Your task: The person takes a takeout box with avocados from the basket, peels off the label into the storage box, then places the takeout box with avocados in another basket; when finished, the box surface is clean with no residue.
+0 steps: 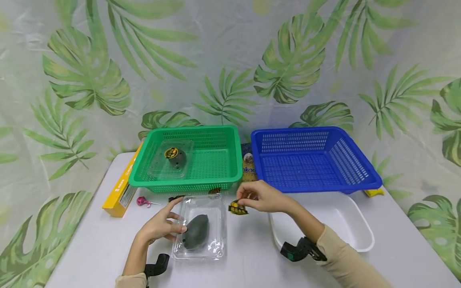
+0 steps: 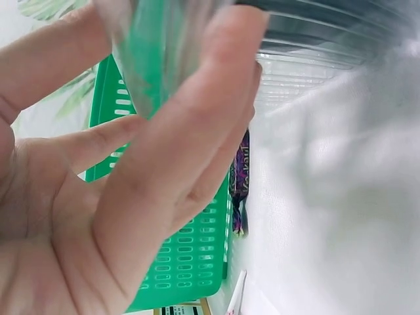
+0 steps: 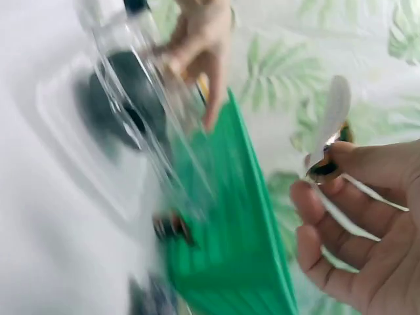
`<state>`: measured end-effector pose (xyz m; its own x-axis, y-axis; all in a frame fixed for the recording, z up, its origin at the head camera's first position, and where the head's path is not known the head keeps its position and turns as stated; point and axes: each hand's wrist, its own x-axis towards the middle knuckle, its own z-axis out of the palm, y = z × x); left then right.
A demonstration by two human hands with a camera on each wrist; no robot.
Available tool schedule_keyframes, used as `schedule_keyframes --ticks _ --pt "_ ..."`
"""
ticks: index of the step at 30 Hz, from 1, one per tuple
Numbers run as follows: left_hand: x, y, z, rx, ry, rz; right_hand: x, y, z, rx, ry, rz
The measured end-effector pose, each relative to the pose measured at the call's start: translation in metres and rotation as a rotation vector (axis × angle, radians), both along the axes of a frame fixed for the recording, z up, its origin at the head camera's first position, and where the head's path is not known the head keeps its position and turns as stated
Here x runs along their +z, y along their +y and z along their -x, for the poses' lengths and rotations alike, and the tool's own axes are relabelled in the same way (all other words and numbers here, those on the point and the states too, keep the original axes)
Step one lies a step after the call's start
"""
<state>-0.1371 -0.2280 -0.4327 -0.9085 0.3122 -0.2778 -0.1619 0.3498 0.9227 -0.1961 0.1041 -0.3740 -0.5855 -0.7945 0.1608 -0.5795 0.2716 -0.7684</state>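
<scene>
In the head view a clear plastic clamshell box [image 1: 217,245] sits on the table, with a smooth dark green fruit-shaped thing [image 1: 196,232] inside. My left hand [image 1: 162,225] grips the box by its left side, thumb near the front and fingers towards the back. To the right of the box, my right hand [image 1: 262,196] pinches a small black-and-yellow sticker [image 1: 237,208] between thumb and fingertips, above the table. The right wrist view shows the sticker's pale back [image 3: 335,108]; that frame is partly blurred.
Behind the box stands a green basket [image 1: 187,183] holding another clear box [image 1: 155,166] with a round sticker. A blue basket [image 1: 313,187] rests partly over a white tub [image 1: 360,224]. A yellow carton [image 1: 119,196], a lollipop [image 1: 141,201] and small wrapped items [image 1: 215,191] lie nearby.
</scene>
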Motion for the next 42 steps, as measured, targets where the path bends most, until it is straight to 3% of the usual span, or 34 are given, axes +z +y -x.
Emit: schedule_keyframes --ticks 8,13,18,23,28,32,42 --pt "0.000 0.002 0.000 0.011 -0.006 0.016 0.003 0.101 0.001 -0.156 0.034 -0.312" --pt "0.002 0.004 0.000 0.015 -0.008 0.020 -0.009 0.131 -0.009 -0.211 0.034 -0.437" --pt "0.002 0.005 0.001 0.003 -0.002 0.019 -0.023 0.138 -0.021 -0.231 0.047 -0.523" --pt "0.002 0.002 0.002 0.021 0.003 0.027 -0.043 0.141 -0.016 -0.266 0.057 -0.527" --pt "0.001 0.003 0.001 0.017 -0.005 0.023 -0.061 0.146 -0.011 -0.254 0.001 -0.513" --pt "0.001 0.004 0.001 0.021 -0.004 0.026 -0.068 0.148 -0.008 -0.280 0.006 -0.510" --pt "0.002 0.003 -0.001 0.017 0.000 0.026 -0.074 0.143 -0.014 -0.394 0.121 -0.578"
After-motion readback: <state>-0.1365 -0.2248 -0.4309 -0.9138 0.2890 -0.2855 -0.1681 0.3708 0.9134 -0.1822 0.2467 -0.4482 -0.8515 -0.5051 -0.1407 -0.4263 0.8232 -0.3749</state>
